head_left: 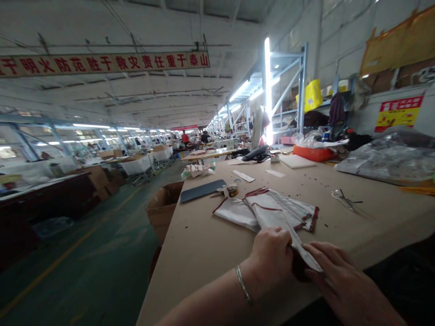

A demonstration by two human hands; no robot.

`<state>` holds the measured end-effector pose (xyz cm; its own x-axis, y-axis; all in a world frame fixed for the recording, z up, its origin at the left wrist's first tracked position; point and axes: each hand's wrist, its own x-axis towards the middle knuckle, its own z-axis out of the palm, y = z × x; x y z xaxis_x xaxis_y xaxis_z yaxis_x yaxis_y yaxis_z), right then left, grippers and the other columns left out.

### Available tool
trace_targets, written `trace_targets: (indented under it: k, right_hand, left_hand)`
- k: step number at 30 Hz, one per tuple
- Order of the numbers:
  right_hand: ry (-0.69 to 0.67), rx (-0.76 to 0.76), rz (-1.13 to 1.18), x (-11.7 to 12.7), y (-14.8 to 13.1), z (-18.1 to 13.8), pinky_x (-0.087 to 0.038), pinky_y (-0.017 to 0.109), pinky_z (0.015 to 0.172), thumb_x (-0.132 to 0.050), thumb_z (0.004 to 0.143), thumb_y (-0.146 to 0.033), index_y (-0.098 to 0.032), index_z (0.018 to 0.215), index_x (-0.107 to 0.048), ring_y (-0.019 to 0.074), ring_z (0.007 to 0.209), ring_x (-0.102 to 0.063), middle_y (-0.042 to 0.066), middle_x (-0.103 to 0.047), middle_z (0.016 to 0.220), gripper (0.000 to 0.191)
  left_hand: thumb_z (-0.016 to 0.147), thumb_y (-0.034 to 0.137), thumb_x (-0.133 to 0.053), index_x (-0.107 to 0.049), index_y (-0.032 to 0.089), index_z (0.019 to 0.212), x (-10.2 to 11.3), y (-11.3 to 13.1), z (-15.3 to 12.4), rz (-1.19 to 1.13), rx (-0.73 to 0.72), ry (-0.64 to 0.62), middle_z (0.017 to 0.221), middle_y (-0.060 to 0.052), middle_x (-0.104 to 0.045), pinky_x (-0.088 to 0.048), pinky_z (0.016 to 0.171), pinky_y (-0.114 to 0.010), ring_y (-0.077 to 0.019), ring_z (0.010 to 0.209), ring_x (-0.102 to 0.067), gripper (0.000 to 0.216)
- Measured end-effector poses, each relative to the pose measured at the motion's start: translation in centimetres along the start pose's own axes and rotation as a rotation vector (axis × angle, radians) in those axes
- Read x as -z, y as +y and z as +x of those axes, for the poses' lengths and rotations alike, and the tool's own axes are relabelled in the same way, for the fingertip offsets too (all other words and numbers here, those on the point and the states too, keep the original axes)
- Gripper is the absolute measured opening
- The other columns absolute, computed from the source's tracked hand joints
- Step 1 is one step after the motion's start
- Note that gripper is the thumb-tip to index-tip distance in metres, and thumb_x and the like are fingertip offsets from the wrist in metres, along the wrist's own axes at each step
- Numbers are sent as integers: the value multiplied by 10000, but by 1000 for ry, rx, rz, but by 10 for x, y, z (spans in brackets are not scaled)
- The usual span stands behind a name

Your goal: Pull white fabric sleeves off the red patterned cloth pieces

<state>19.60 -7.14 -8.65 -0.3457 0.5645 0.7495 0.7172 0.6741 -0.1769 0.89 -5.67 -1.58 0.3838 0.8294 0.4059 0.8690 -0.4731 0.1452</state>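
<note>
White cloth pieces with dark red edging (260,213) lie in a loose stack on the table. One white cloth piece (299,244) reaches toward me from the near side of the stack, and a dark red part of it shows between my hands. Curled into a fist, my left hand (273,253) grips this cloth; a silver bracelet is on that wrist. My right hand (343,276) pinches the near end, with fingers along the top and the thumb below. Scissors (232,190), partly wrapped in pale cloth, rest behind the stack.
A dark flat case (203,190) lies at the table's left edge, above a cardboard box (165,203) on the floor. Glasses (345,199) are to the right. Farther back are a red-orange tray (314,153) and plastic-wrapped goods (390,156). People work in the distance.
</note>
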Motion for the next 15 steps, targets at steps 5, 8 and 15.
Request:
trace_targets:
  k: [5, 8, 15]
  right_hand:
    - [-339, -64, -39, -21, -14, 20, -563, 384, 829, -476, 786, -27, -244, 1063, -679, 246, 969, -661, 55, -693, 1049, 406]
    - [-391, -186, -57, -17, 5, 10, -575, 318, 666, -412, 776, -20, -240, 1036, -687, 232, 825, -712, 64, -717, 1006, 438]
    - [-12, 9, 76, 1, 10, -21, -576, 196, 684, -481, 789, -162, -266, 1123, -598, 173, 834, -724, 17, -736, 998, 369]
  left_hand:
    - [578, 62, -474, -538, 186, 688, 10, 7, -44, -182, 27, 100, 710, -17, -590, -333, 614, -271, -144, 670, -516, 178]
    - [549, 43, -474, -539, 184, 710, 12, -2, -63, -220, 34, 153, 734, -22, -586, -333, 635, -274, -149, 695, -506, 224]
    - [637, 113, -484, -496, 168, 677, -23, -10, -77, -784, 527, 128, 625, -1, -478, -330, 540, -256, -131, 590, -451, 69]
